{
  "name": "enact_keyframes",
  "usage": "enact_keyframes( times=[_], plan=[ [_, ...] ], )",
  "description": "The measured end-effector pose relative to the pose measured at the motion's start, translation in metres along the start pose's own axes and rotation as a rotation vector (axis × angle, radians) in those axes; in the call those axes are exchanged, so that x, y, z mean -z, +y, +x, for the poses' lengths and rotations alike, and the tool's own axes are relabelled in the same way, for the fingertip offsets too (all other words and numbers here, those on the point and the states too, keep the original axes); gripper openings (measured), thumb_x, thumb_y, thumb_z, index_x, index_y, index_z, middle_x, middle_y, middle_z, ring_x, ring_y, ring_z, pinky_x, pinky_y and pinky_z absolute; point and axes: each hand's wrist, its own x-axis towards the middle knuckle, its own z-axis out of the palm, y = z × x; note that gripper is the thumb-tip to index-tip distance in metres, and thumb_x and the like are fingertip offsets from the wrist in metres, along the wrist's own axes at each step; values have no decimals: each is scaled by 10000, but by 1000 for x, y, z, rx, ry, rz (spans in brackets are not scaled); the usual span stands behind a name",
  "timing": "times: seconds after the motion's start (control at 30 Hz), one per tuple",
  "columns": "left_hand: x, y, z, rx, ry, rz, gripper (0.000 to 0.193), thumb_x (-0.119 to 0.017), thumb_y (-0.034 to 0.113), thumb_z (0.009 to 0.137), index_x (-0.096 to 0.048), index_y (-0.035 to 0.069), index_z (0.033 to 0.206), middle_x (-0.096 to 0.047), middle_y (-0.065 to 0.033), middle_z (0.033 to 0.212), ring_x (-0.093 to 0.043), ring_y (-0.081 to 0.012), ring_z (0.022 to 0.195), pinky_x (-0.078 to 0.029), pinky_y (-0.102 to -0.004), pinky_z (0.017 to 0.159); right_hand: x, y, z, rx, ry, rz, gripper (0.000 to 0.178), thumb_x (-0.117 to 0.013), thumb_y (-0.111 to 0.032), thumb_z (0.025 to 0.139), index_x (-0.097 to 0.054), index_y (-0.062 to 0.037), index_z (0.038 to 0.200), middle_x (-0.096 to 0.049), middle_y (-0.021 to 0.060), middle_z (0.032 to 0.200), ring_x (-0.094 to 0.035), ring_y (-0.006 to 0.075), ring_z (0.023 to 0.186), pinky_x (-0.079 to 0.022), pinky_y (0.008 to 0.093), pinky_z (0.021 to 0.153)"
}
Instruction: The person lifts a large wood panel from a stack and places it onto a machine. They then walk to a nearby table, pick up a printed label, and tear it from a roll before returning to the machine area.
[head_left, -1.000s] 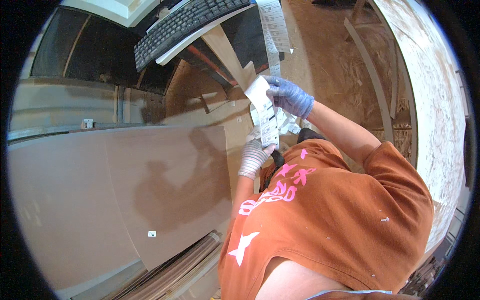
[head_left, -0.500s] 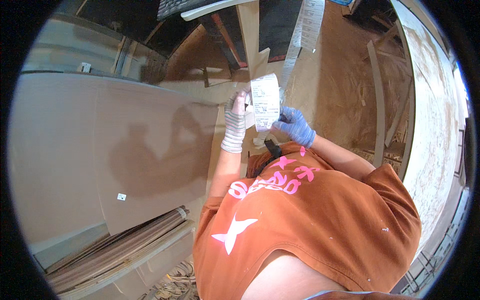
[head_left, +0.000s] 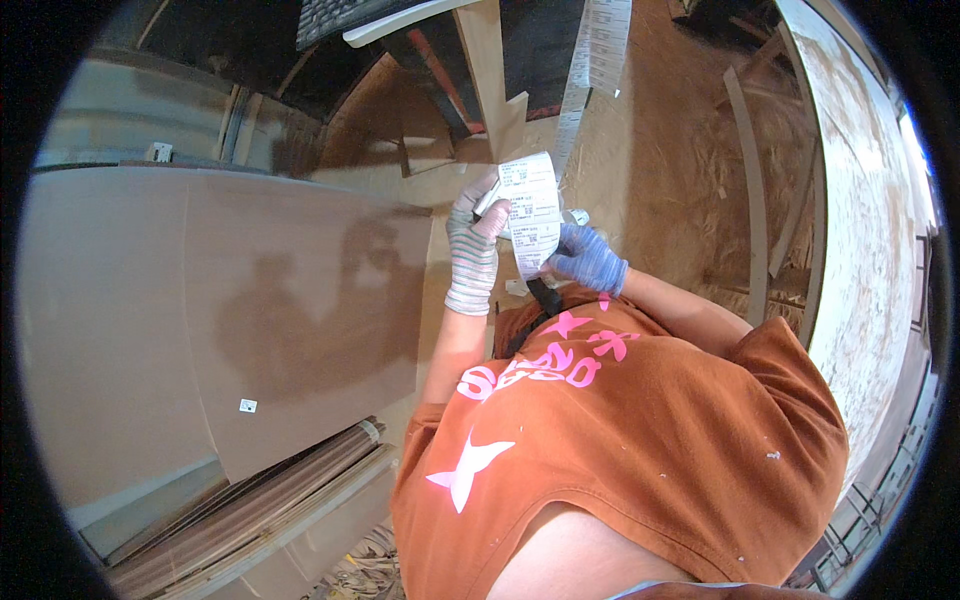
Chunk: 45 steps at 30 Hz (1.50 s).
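A white strip of printed labels (head_left: 531, 205) is stretched between my two hands in front of my body, curving slightly. My left hand (head_left: 473, 250), in a pale striped glove, closes on the strip's left edge with the thumb over the print. A small rolled or folded white piece shows by its fingertips. My right hand (head_left: 592, 262), in a blue glove, pinches the strip near its lower end. Behind that hand is a small whitish object, mostly hidden. A longer label strip (head_left: 604, 50) hangs farther off at the top.
A large brown panel (head_left: 300, 310) stands at the left, with a small white tag (head_left: 248, 406) on it. Below lie stacked thin boards (head_left: 270, 500). At the top is a black keyboard (head_left: 345, 18). A pale, streaked board (head_left: 865, 200) runs along the right.
The label strip has shifted downward a little, and its lower end now tilts right. My left thumb has moved down onto its edge. The right hand stays nearly in place.
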Motion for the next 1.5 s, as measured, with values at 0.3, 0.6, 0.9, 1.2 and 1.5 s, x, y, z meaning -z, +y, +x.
enact_keyframes(
  times=[0.3, 0.6, 0.9, 1.2, 1.5],
  plan=[
    [-3, -7, 0, -47, 75, -85, 336, -616, 32, 783, -570, 52, 1115, -609, -51, 1033, -570, -117, 879, -467, -250, 759, 11, 0, 0, 38, -24, 201, 403, -586, -52, 835, -494, 7, 1224, -590, 59, 1110, -538, 139, 1031, -438, 298, 904],
    [-5, -10, -2, -64, 97, -45, 337, -618, 66, 777, -577, 61, 1111, -603, -44, 1032, -559, -135, 912, -450, -265, 799, 11, -9, 11, 190, 237, 34, 285, -557, -121, 874, -560, 21, 1121, -596, 63, 980, -548, 118, 903, -456, 280, 834],
    [-3, -13, -6, -35, 107, -73, 309, -591, 82, 818, -571, 63, 1125, -590, -41, 1069, -553, -132, 922, -456, -275, 790, 7, -16, 11, 164, 273, 77, 332, -581, -63, 864, -523, 23, 1179, -589, 44, 1018, -531, 100, 922, -457, 264, 844],
    [1, -17, -7, -36, 135, -115, 276, -588, 109, 839, -591, 69, 1111, -605, -11, 1002, -545, -81, 819, -447, -225, 660, 7, -18, 10, 139, 274, 62, 461, -579, -10, 851, -437, 17, 1289, -572, 46, 1045, -525, 98, 942, -452, 254, 855],
    [6, -22, -5, -68, 123, -108, 299, -546, 102, 861, -563, 61, 1157, -595, -59, 1104, -565, -135, 946, -469, -283, 795, 7, -14, 13, 195, 248, 83, 529, -566, -13, 853, -375, 7, 1347, -572, 59, 1058, -536, 111, 947, -453, 274, 851]
  ],
)
